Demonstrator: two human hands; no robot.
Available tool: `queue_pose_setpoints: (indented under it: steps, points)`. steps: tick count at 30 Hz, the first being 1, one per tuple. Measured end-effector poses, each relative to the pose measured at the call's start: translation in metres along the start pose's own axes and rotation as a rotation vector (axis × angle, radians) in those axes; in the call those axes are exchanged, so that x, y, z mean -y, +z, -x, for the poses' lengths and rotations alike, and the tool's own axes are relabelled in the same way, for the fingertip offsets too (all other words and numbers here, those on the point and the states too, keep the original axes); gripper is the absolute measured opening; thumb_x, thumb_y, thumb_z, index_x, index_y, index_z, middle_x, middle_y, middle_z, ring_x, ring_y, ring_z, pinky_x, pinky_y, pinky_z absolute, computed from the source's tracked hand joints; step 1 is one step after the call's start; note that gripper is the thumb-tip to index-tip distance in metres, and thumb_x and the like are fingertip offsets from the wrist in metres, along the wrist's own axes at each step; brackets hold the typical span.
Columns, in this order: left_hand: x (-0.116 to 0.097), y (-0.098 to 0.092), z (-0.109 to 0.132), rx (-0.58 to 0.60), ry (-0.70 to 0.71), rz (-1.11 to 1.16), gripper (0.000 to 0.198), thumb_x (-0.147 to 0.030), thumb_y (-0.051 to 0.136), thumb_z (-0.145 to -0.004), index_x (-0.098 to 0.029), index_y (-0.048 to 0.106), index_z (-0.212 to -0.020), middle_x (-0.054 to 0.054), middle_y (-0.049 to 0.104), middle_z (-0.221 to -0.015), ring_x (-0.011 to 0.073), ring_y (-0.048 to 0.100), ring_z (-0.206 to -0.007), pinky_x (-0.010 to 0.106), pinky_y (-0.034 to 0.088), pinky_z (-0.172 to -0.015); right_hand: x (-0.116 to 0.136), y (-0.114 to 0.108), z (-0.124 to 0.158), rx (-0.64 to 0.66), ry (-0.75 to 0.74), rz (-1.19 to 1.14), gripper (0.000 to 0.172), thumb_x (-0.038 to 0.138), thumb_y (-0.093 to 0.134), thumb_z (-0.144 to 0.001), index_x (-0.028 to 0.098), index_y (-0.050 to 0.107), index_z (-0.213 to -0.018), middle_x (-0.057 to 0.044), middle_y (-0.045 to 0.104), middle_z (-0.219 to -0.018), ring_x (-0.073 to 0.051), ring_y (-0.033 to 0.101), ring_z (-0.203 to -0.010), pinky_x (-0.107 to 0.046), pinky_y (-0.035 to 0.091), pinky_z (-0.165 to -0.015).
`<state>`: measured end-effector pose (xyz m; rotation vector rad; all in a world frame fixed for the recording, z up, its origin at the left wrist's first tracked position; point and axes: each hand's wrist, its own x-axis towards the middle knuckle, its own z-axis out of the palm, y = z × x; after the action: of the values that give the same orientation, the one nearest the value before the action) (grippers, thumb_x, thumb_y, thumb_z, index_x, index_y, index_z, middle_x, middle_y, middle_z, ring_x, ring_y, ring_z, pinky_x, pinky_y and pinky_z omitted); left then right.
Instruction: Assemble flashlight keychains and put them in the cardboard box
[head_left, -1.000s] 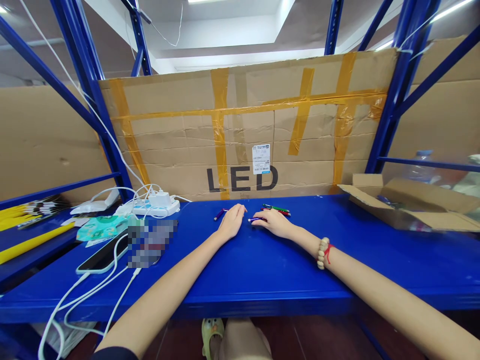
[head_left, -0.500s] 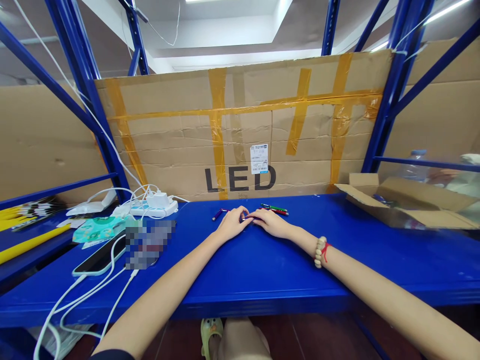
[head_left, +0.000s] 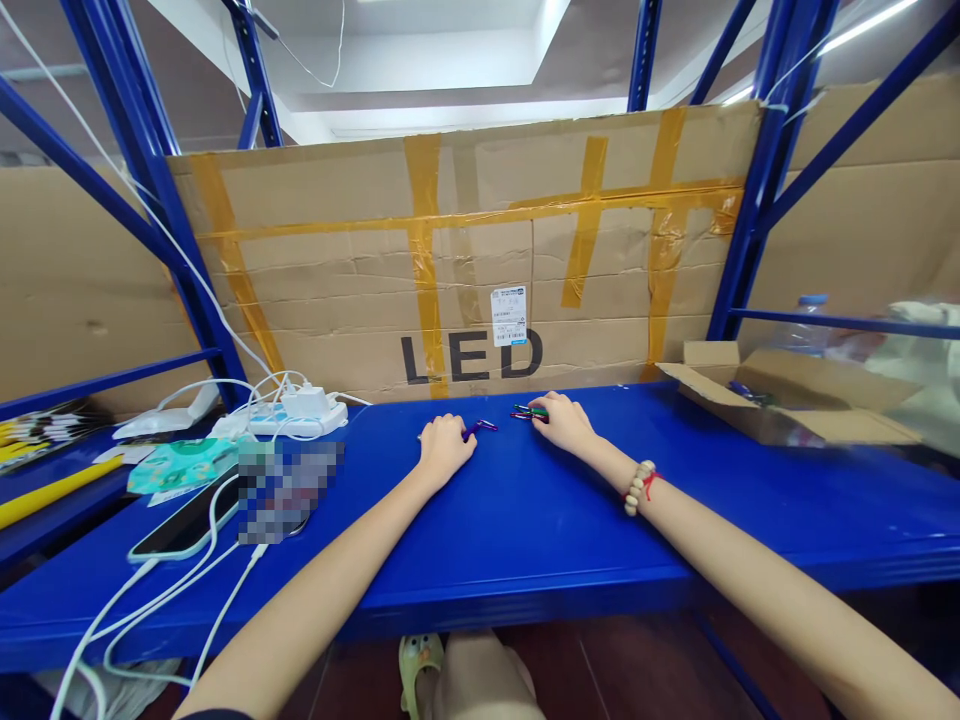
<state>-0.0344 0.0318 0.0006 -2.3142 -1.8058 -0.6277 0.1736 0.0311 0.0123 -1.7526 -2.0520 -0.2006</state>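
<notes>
My left hand [head_left: 446,448] rests on the blue shelf top [head_left: 510,520], its fingers curled down. A slim, shiny purple piece [head_left: 471,431] with a thin bent end sticks out from its right side; the part under the fingers is hidden. My right hand [head_left: 564,424] is farther right, fingers bent over a slim green piece [head_left: 537,412]. Beside that lies a slim reddish piece [head_left: 521,415], its far end hidden by the hand. These pieces are too small to name surely.
On the left are a phone [head_left: 176,535], white cables, a power strip [head_left: 300,415] and a teal packet [head_left: 184,465]. An open cardboard box [head_left: 787,420] stands on the right. A taped cardboard sheet [head_left: 352,290] marked LED closes off the back, between blue posts [head_left: 739,220].
My hands were together at the middle, fingers meeting over a small piece. They have since parted: the left shifted left onto the purple piece, the right moved to the green and red ones.
</notes>
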Motion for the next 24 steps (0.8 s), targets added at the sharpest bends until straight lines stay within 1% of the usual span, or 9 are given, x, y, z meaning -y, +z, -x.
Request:
queue_pose_setpoints:
  steps: [4, 7, 10, 12, 15, 18, 20, 22, 24]
  points:
    - [0.003, -0.001, 0.001, -0.005, -0.123, -0.041, 0.02, -0.029, 0.048, -0.076, -0.014, 0.059, -0.084, 0.012, 0.059, -0.094, 0.0261, 0.055, -0.093, 0.035, 0.044, -0.075, -0.004, 0.0, 0.0, 0.05, 0.059, 0.04, 0.027, 0.021, 0.053, -0.079, 0.02, 0.063, -0.104, -0.009, 0.059, -0.106, -0.022, 0.051, -0.1, -0.031, 0.037, -0.076]
    - [0.003, -0.001, 0.001, 0.001, -0.166, -0.054, 0.021, -0.03, 0.047, -0.076, -0.014, 0.057, -0.087, 0.013, 0.056, -0.1, 0.0262, 0.054, -0.097, 0.035, 0.044, -0.077, -0.003, 0.001, 0.0, 0.077, 0.066, 0.052, 0.025, 0.024, 0.054, -0.079, 0.02, 0.065, -0.1, -0.01, 0.06, -0.104, -0.024, 0.051, -0.1, -0.032, 0.038, -0.076]
    - [0.004, -0.002, 0.001, 0.006, -0.189, -0.063, 0.021, -0.029, 0.047, -0.077, -0.014, 0.055, -0.089, 0.013, 0.055, -0.102, 0.0256, 0.053, -0.099, 0.034, 0.043, -0.078, -0.004, 0.001, 0.0, 0.079, 0.083, 0.044, 0.027, 0.023, 0.054, -0.078, 0.02, 0.064, -0.102, -0.01, 0.061, -0.104, -0.025, 0.052, -0.101, -0.032, 0.038, -0.076]
    - [0.004, -0.003, 0.001, 0.008, -0.204, -0.066, 0.021, -0.028, 0.046, -0.077, -0.013, 0.054, -0.09, 0.013, 0.054, -0.102, 0.0257, 0.052, -0.1, 0.034, 0.043, -0.078, -0.005, 0.001, -0.001, 0.086, 0.092, 0.018, 0.027, 0.023, 0.054, -0.078, 0.02, 0.063, -0.103, -0.008, 0.063, -0.101, -0.023, 0.054, -0.098, -0.03, 0.039, -0.074]
    - [0.006, -0.004, 0.001, 0.003, -0.227, -0.074, 0.023, -0.026, 0.047, -0.078, -0.012, 0.052, -0.095, 0.014, 0.054, -0.103, 0.0259, 0.052, -0.101, 0.034, 0.043, -0.078, -0.004, 0.002, -0.001, 0.118, 0.078, -0.052, 0.023, 0.027, 0.054, -0.079, 0.021, 0.064, -0.099, -0.003, 0.067, -0.091, -0.018, 0.059, -0.087, -0.025, 0.039, -0.066]
    - [0.008, -0.005, 0.001, -0.008, -0.238, -0.088, 0.025, -0.021, 0.046, -0.078, -0.01, 0.049, -0.1, 0.014, 0.054, -0.104, 0.0252, 0.052, -0.1, 0.033, 0.043, -0.077, 0.002, 0.005, 0.001, 0.141, 0.053, -0.13, 0.024, 0.031, 0.056, -0.077, 0.022, 0.063, -0.099, 0.002, 0.068, -0.085, -0.014, 0.061, -0.079, -0.022, 0.039, -0.06]
    - [0.01, -0.005, 0.001, -0.016, -0.237, -0.105, 0.026, -0.016, 0.045, -0.078, -0.009, 0.048, -0.103, 0.015, 0.053, -0.106, 0.0249, 0.052, -0.1, 0.032, 0.042, -0.078, 0.009, 0.006, 0.004, 0.145, 0.049, -0.166, 0.029, 0.03, 0.056, -0.075, 0.023, 0.06, -0.103, 0.003, 0.068, -0.081, -0.012, 0.061, -0.076, -0.021, 0.039, -0.059]
    - [0.011, -0.004, 0.0, -0.019, -0.231, -0.124, 0.027, -0.012, 0.043, -0.078, -0.009, 0.047, -0.105, 0.015, 0.053, -0.107, 0.0249, 0.052, -0.101, 0.033, 0.041, -0.079, 0.017, 0.007, 0.006, 0.148, 0.052, -0.187, 0.034, 0.027, 0.055, -0.074, 0.023, 0.058, -0.108, 0.003, 0.068, -0.078, -0.013, 0.061, -0.076, -0.022, 0.039, -0.059]
    - [0.014, -0.004, -0.001, -0.017, -0.22, -0.141, 0.027, -0.013, 0.043, -0.08, -0.01, 0.048, -0.106, 0.015, 0.052, -0.109, 0.0251, 0.051, -0.102, 0.033, 0.041, -0.08, 0.024, 0.006, 0.009, 0.155, 0.051, -0.199, 0.036, 0.025, 0.053, -0.073, 0.025, 0.057, -0.109, 0.003, 0.068, -0.076, -0.014, 0.062, -0.078, -0.022, 0.038, -0.058]
